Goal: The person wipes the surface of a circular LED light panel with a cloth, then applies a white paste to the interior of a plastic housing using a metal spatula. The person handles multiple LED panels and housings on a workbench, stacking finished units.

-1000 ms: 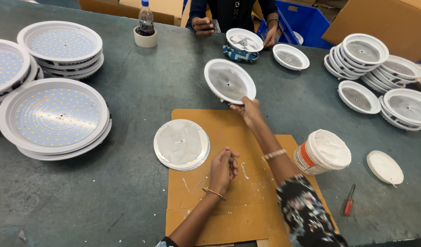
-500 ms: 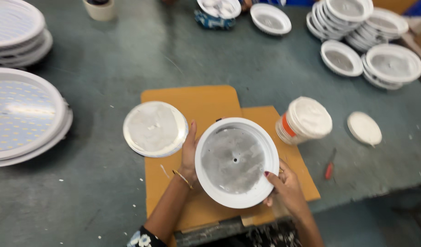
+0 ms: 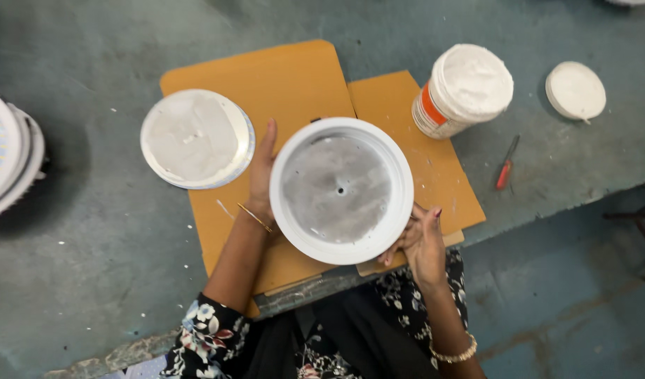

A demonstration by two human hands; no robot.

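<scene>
Both hands gripped the round housing (image 3: 341,189) by its rim, left hand (image 3: 260,168) near the disc (image 3: 196,138), right hand (image 3: 420,238) fingers curled underneath

Position: one camera, worn on the person's head.
Direction: faces almost straight down over the cardboard sheet (image 3: 294,77) at the table edge (image 3: 568,203).
Nearness: close; the round white housing (image 3: 341,190) between both hands fills the middle.
Reach: the person's lap below, floor at right.
Shared view: none; single view.
</scene>
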